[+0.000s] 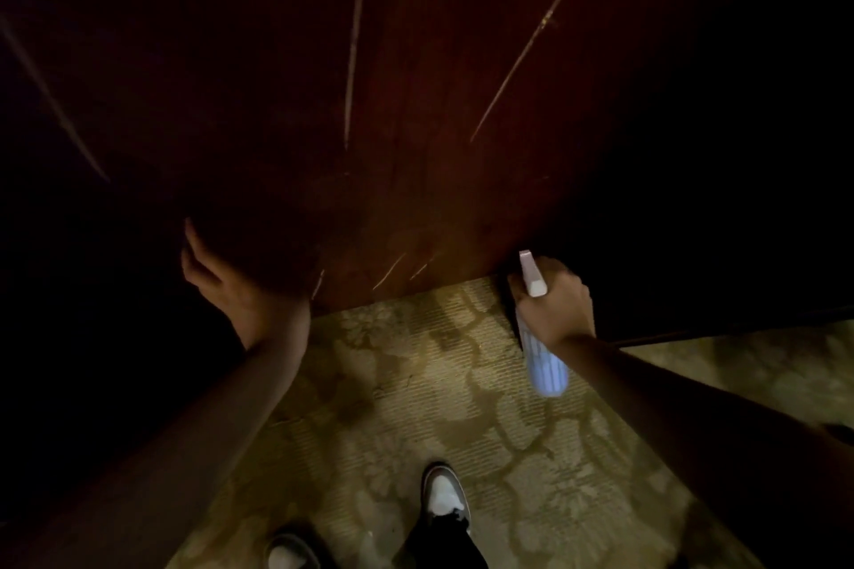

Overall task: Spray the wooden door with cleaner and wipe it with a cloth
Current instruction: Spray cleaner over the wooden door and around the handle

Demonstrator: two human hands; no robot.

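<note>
The dark reddish wooden door [416, 106] fills the upper view, and its bottom edge meets the carpet. Pale scratches mark it low down. My right hand [557, 305] grips a spray bottle [545, 365] by the neck at the door's lower right. Its white nozzle [531, 273] points up at the wood and its pale blue body hangs below my fist. My left hand [231, 286] rests low on the door's left side. A dark rounded shape hides its fingers, and the dim light does not show whether that is a cloth.
A patterned yellowish carpet [439, 383] covers the floor below the door. My two shoes [443, 499] stand on it near the bottom edge. The far left and far right are in deep shadow.
</note>
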